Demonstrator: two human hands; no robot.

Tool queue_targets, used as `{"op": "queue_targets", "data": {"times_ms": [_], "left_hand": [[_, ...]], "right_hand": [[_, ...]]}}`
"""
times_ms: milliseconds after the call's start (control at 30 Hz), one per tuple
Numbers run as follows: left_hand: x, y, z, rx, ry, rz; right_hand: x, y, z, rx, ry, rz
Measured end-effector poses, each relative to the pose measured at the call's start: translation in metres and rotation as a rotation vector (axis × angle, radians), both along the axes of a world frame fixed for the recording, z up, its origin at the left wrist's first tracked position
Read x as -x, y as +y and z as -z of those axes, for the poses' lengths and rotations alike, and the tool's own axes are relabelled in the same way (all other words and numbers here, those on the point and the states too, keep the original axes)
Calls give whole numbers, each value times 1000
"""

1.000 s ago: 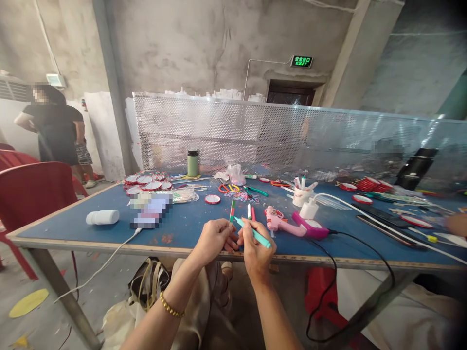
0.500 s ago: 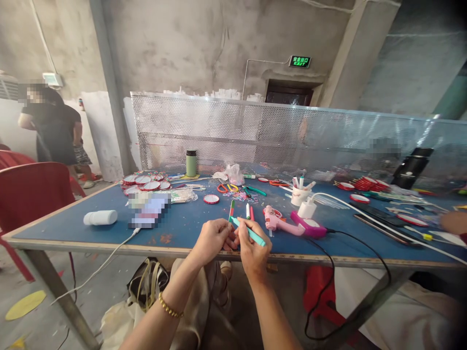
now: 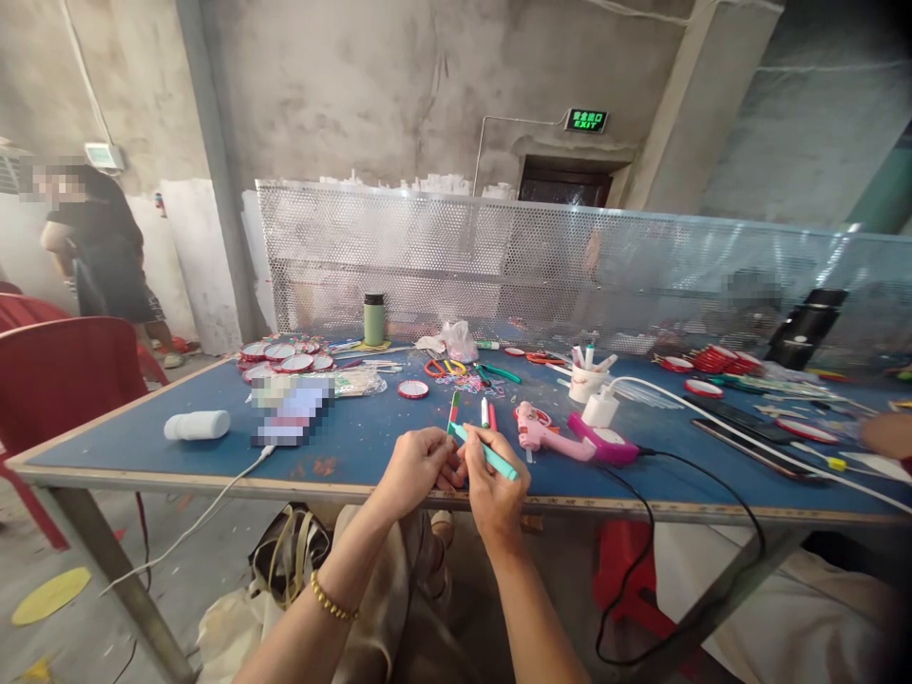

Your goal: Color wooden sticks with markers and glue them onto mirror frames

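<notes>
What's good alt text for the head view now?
A person's left hand holds a thin red-and-green stick while the right hand points a turquoise marker at it, at a blue table. A pink glue gun lies to the right.

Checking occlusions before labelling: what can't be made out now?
All head view:
Red-and-green strip, lower end: hidden by left hand.
Turquoise marker, whether its tip touches the strip: too small.
Phone, screen: pixelated.
Co-worker's hand or forearm: blurred, cut off by right edge.
</notes>
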State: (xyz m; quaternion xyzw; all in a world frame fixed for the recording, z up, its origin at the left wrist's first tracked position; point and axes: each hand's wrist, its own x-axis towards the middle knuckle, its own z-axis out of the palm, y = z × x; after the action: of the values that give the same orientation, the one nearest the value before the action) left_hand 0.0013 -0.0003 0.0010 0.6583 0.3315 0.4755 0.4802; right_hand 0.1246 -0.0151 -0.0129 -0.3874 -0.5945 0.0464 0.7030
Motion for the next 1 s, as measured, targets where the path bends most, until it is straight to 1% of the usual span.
{"op": "queue_targets", "data": {"times_ms": [333,667,1000], "left_hand": [[0,1,0,10,-5,4],[0,-1,-2,14,-13,3],[-1,1,0,38,-22,1]], "right_hand": [[1,-2,0,-18,31,28],[1,0,-1,-31,-18,27],[2,-3,1,-10,80,35]]}}
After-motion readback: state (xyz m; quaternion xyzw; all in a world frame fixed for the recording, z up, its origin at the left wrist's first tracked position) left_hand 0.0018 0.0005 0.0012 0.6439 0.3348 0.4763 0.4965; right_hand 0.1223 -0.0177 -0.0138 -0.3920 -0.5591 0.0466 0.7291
